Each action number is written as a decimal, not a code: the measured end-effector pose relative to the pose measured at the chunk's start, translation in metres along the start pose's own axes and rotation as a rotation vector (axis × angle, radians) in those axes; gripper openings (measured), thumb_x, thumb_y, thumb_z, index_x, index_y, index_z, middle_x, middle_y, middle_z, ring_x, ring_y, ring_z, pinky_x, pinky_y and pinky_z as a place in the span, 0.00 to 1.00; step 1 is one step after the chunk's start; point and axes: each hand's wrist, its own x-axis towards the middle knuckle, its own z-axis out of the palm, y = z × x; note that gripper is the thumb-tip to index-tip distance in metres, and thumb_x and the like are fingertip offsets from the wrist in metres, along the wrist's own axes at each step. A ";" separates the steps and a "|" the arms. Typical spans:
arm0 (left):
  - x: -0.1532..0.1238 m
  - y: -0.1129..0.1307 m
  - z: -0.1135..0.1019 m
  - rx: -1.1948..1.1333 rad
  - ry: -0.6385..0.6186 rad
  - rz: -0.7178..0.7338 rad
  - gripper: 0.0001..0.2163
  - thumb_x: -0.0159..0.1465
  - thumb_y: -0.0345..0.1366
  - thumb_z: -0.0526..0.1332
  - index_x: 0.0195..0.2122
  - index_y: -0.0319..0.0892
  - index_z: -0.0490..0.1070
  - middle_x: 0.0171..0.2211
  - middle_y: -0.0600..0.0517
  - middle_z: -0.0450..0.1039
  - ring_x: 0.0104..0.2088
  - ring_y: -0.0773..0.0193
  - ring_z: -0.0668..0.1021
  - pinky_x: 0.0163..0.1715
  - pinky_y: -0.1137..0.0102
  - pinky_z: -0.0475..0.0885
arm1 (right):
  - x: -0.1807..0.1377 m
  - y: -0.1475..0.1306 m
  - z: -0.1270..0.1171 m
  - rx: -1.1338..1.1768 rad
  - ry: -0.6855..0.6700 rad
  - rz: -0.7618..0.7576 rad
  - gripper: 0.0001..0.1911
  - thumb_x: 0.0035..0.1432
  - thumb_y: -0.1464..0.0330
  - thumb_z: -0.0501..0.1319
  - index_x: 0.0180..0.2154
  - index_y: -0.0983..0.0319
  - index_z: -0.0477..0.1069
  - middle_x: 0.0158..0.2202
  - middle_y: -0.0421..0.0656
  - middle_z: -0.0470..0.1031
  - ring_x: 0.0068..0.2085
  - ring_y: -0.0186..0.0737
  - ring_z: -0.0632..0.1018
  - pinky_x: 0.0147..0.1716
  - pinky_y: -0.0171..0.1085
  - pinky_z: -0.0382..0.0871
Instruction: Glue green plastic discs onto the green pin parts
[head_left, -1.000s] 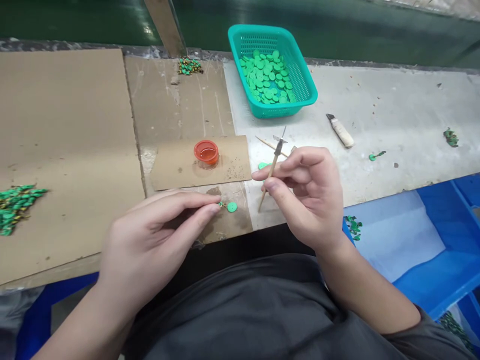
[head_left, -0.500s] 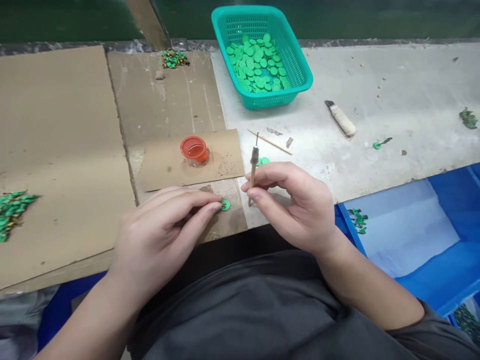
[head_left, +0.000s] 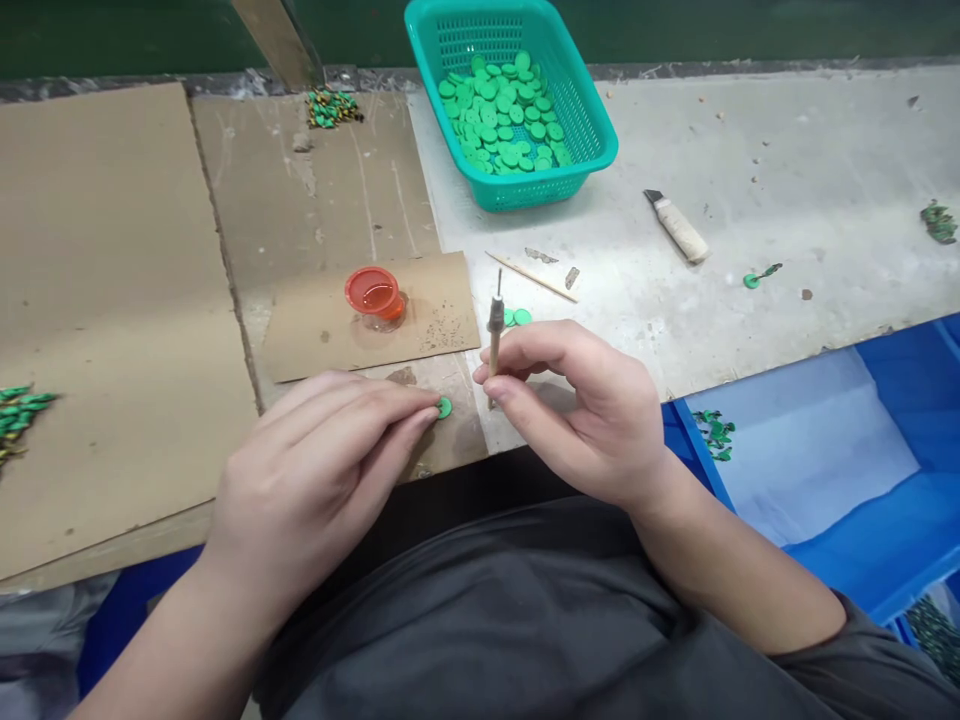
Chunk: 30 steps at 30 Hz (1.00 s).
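My left hand (head_left: 322, 440) is closed, thumb and forefinger pinching the edge of a small green disc (head_left: 445, 407) just above the bench's front edge. Fingertips cover part of the disc. In my right hand (head_left: 581, 410) a thin wooden-handled pin tool (head_left: 495, 335) is pinched nearly upright, its dark collar and fine metal tip pointing up. The tool is apart from the disc. Two more green discs (head_left: 517, 317) lie just beyond my right fingers. An orange-red cup (head_left: 375, 292) holding liquid stands on a cardboard piece (head_left: 315, 345) past my left hand.
Behind is a teal basket (head_left: 525, 190) of green discs. A wooden stick (head_left: 532, 277), a cutter knife (head_left: 677, 228) and a disc with a dark stem (head_left: 752, 281) lie rightward. Small green-and-yellow pieces are heaped at left (head_left: 22, 412) and back (head_left: 334, 106). A blue bin (head_left: 840, 560) sits lower right.
The whole view has shifted slightly, so the bench things appear a little further left and higher. Both hands keep their pinches on the disc and the pin tool.
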 end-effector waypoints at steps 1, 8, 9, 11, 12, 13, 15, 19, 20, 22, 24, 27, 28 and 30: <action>0.000 0.000 0.000 0.013 0.003 0.022 0.07 0.84 0.28 0.72 0.58 0.47 0.81 0.51 0.52 0.88 0.46 0.60 0.87 0.56 0.62 0.82 | 0.000 0.000 -0.001 0.003 -0.008 -0.006 0.06 0.82 0.73 0.70 0.53 0.56 0.81 0.49 0.42 0.92 0.46 0.41 0.92 0.50 0.42 0.93; -0.005 0.003 0.003 -0.056 0.010 -0.061 0.07 0.84 0.29 0.73 0.57 0.49 0.83 0.52 0.55 0.88 0.48 0.61 0.89 0.59 0.65 0.83 | -0.002 0.003 -0.007 -0.060 -0.077 -0.082 0.07 0.82 0.75 0.68 0.51 0.56 0.80 0.50 0.42 0.92 0.47 0.40 0.91 0.52 0.42 0.92; -0.006 0.004 0.003 -0.055 0.009 -0.078 0.08 0.84 0.29 0.72 0.58 0.49 0.84 0.53 0.55 0.88 0.50 0.62 0.89 0.61 0.66 0.83 | -0.003 0.004 -0.007 -0.069 -0.086 -0.084 0.07 0.82 0.75 0.68 0.50 0.56 0.80 0.49 0.42 0.92 0.46 0.40 0.91 0.52 0.42 0.91; -0.007 0.006 0.005 -0.061 0.005 -0.125 0.08 0.84 0.29 0.71 0.59 0.50 0.85 0.55 0.56 0.88 0.52 0.62 0.89 0.62 0.65 0.82 | -0.004 0.004 -0.008 -0.084 -0.101 -0.063 0.07 0.82 0.74 0.67 0.50 0.56 0.80 0.48 0.41 0.91 0.46 0.40 0.90 0.51 0.42 0.91; -0.007 0.007 0.005 -0.076 0.014 -0.149 0.08 0.85 0.31 0.71 0.59 0.51 0.86 0.55 0.56 0.88 0.52 0.61 0.89 0.62 0.65 0.83 | -0.004 0.004 -0.008 -0.087 -0.105 -0.051 0.06 0.83 0.74 0.67 0.50 0.56 0.80 0.47 0.41 0.90 0.45 0.40 0.89 0.51 0.42 0.90; -0.006 0.008 0.005 -0.090 0.034 -0.170 0.07 0.85 0.32 0.71 0.58 0.52 0.87 0.55 0.56 0.88 0.51 0.61 0.89 0.60 0.65 0.83 | -0.005 0.003 -0.008 -0.089 -0.105 -0.040 0.06 0.83 0.74 0.66 0.50 0.57 0.79 0.45 0.40 0.89 0.45 0.39 0.89 0.50 0.41 0.89; -0.004 0.009 0.006 -0.104 0.068 -0.208 0.05 0.85 0.35 0.72 0.55 0.53 0.88 0.54 0.57 0.89 0.50 0.62 0.89 0.58 0.66 0.84 | -0.005 0.003 -0.007 -0.091 -0.097 -0.030 0.06 0.84 0.73 0.65 0.49 0.57 0.79 0.44 0.39 0.87 0.44 0.38 0.88 0.49 0.40 0.88; 0.000 0.010 0.008 -0.133 0.079 -0.227 0.03 0.85 0.37 0.74 0.53 0.53 0.89 0.53 0.59 0.89 0.50 0.64 0.88 0.56 0.70 0.84 | -0.002 0.005 0.000 -0.066 -0.066 -0.016 0.05 0.85 0.72 0.64 0.50 0.58 0.77 0.45 0.39 0.86 0.45 0.36 0.87 0.51 0.38 0.89; 0.000 0.010 0.008 -0.141 0.078 -0.227 0.03 0.85 0.38 0.74 0.53 0.53 0.89 0.52 0.58 0.89 0.49 0.65 0.88 0.55 0.70 0.83 | -0.001 0.006 0.003 -0.053 -0.063 -0.014 0.04 0.85 0.72 0.64 0.51 0.59 0.77 0.46 0.39 0.86 0.45 0.36 0.88 0.52 0.38 0.90; 0.000 0.012 0.010 -0.152 0.079 -0.241 0.03 0.85 0.38 0.74 0.52 0.52 0.89 0.51 0.58 0.89 0.49 0.65 0.87 0.56 0.70 0.83 | 0.001 0.008 0.010 -0.038 -0.070 -0.013 0.04 0.86 0.72 0.63 0.53 0.59 0.76 0.48 0.39 0.86 0.47 0.36 0.88 0.54 0.39 0.90; -0.001 0.014 0.011 -0.163 0.084 -0.262 0.03 0.85 0.39 0.74 0.51 0.52 0.89 0.52 0.59 0.89 0.50 0.66 0.88 0.57 0.69 0.84 | 0.002 0.010 0.015 -0.041 -0.084 -0.020 0.05 0.87 0.72 0.61 0.54 0.59 0.76 0.49 0.39 0.86 0.49 0.36 0.89 0.56 0.39 0.90; -0.001 0.015 0.012 -0.172 0.096 -0.286 0.03 0.85 0.40 0.74 0.52 0.54 0.90 0.54 0.60 0.89 0.52 0.65 0.89 0.59 0.69 0.85 | 0.003 0.012 0.019 -0.052 -0.102 -0.027 0.07 0.89 0.71 0.59 0.55 0.59 0.76 0.50 0.38 0.87 0.51 0.35 0.90 0.56 0.38 0.90; -0.001 0.014 0.012 -0.173 0.099 -0.281 0.03 0.85 0.40 0.74 0.52 0.54 0.90 0.54 0.60 0.89 0.52 0.65 0.89 0.59 0.69 0.85 | 0.002 0.012 0.019 -0.047 -0.104 -0.028 0.07 0.90 0.71 0.59 0.55 0.59 0.76 0.51 0.37 0.87 0.51 0.34 0.90 0.56 0.37 0.89; -0.002 0.012 0.011 -0.172 0.095 -0.268 0.03 0.85 0.39 0.74 0.52 0.54 0.90 0.53 0.60 0.89 0.51 0.65 0.89 0.58 0.69 0.85 | 0.002 0.012 0.019 -0.023 -0.099 -0.025 0.06 0.89 0.71 0.60 0.54 0.59 0.76 0.52 0.36 0.88 0.51 0.32 0.90 0.56 0.35 0.89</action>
